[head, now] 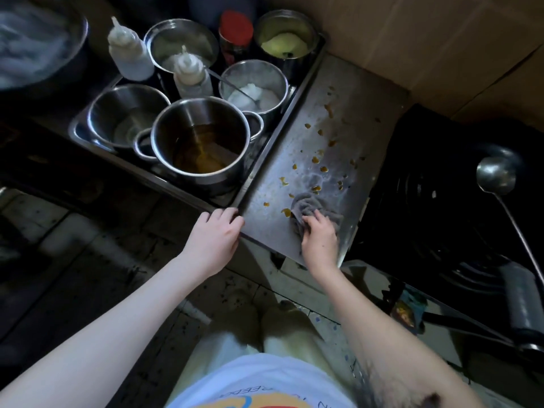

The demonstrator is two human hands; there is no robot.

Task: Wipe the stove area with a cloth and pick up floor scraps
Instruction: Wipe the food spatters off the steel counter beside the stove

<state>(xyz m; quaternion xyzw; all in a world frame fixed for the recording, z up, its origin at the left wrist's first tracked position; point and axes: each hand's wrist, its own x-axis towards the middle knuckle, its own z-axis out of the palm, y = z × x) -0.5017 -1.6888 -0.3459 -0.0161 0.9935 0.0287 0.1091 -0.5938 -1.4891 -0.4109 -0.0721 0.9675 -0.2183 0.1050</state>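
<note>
A steel counter [347, 92] beside the stove carries several small yellow-brown food scraps [316, 160] and wet smears. A crumpled grey cloth [312, 203] lies near the counter's front edge. My right hand [319, 241] presses down on the cloth and grips it. My left hand [213, 237] rests on the counter's front left corner, fingers curled over the edge, holding nothing else. The dark tiled floor [97, 260] lies below, speckled and dirty.
Left of the counter a steel tray [78, 134] holds several pots, one with brown liquid [203, 151], two squeeze bottles [128, 53] and a red-capped jar [235, 35]. A black burner [435, 195] with a ladle [497, 178] sits right. Cardboard [426, 39] lines the back.
</note>
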